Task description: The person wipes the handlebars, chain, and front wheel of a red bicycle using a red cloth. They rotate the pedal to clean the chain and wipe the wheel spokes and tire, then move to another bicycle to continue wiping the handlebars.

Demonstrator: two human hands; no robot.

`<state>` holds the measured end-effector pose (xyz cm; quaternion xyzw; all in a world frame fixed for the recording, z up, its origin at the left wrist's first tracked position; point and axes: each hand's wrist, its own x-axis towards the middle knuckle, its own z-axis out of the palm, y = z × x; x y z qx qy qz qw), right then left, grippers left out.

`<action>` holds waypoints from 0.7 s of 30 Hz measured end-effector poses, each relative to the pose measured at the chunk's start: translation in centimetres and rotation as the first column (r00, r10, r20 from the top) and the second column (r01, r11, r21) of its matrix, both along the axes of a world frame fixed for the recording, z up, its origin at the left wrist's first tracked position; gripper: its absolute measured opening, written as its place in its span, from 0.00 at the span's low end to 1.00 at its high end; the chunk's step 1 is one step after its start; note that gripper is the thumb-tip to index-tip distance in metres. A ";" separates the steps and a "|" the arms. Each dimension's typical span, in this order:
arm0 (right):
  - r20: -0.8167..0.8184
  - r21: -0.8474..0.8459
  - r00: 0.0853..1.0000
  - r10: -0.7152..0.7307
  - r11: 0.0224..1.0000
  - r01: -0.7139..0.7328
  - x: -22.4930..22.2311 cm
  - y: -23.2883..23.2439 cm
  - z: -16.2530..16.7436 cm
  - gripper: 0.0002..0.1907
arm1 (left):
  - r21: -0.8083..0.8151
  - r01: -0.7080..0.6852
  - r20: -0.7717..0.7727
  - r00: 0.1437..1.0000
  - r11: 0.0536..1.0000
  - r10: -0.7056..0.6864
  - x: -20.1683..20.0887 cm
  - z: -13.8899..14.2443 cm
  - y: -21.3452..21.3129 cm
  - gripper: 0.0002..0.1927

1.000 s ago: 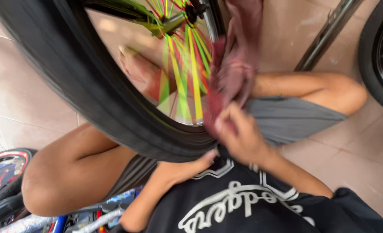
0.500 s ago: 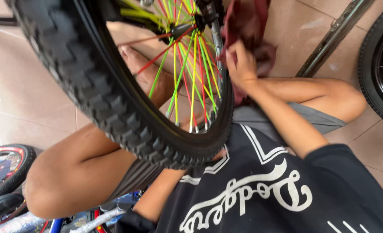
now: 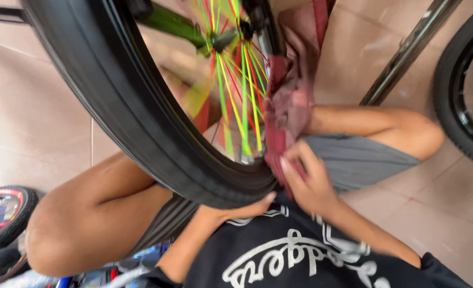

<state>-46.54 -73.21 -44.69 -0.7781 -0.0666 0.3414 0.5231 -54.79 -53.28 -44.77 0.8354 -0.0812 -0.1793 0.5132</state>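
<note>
A person seated on a tiled floor [image 3: 39, 122] is wiping down the rim of a bicycle wheel [image 3: 140, 106], whose black tyre is crossing the frame from upper left to centre and standing between the person's bare knees. The right hand [image 3: 312, 181] is closed on a dark red rag [image 3: 289, 101], fingers pinched around its lower end, and is pressing the cloth against the rim where the red, yellow and green spokes [image 3: 241, 90] meet it. Half a second ago that hand was high beside the hub; it has now dropped to the bottom of the rim, so the cloth is sweeping along the wheel's edge and the cleaning is moving on to a fresh stretch. The spokes are blurring, suggesting the wheel is turning. The left hand [image 3: 241, 209] is cupped under the tyre's lowest point, touching the rubber and steadying it; whether its fingers close around the tyre cannot be told. A second bicycle tyre [image 3: 460, 106] is standing at right, a small wheel [image 3: 1, 213] at lower left.
</note>
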 end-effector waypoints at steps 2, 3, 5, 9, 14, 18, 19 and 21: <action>0.097 0.144 0.995 -0.001 0.989 -0.013 -1.9 -0.8 2.3 0.05 | -0.278 -0.455 -0.313 0.876 0.846 0.368 -1.4 2.1 1.4 0.27; 0.163 0.225 0.987 -0.009 0.974 -0.029 -2.5 -1.0 2.0 0.05 | -0.339 -0.660 -0.470 0.736 0.670 0.487 -1.7 2.2 1.8 0.28; 0.218 0.208 0.969 -0.114 0.976 0.068 -3.1 -1.0 -0.6 0.04 | -0.346 -0.537 -0.306 0.840 0.769 0.449 -2.3 1.3 2.4 0.29; 0.161 0.006 0.978 -0.132 0.991 0.133 -1.6 -0.9 -9.8 0.05 | -0.395 -0.379 -0.160 0.926 0.837 0.343 -3.5 -1.1 2.0 0.29; 0.598 -0.171 0.800 0.040 0.982 0.078 6.2 1.2 -21.8 0.06 | -0.391 -0.293 -0.111 0.956 0.872 0.271 -4.8 -1.1 1.2 0.28; 0.576 -0.244 0.816 0.051 0.963 0.111 10.5 3.1 -27.2 0.07 | -0.283 -0.274 -0.060 0.961 0.919 0.269 -3.3 -1.7 -0.1 0.28; 0.583 -0.256 0.811 0.054 0.959 0.120 10.6 3.2 -27.6 0.07 | -0.223 -0.290 -0.040 0.957 0.931 0.289 -2.6 -2.4 -0.6 0.28; 0.561 -0.293 0.825 0.064 0.948 0.126 9.8 3.2 -27.0 0.08 | -0.193 -0.357 -0.064 0.934 0.914 0.351 -1.6 -3.8 -1.5 0.28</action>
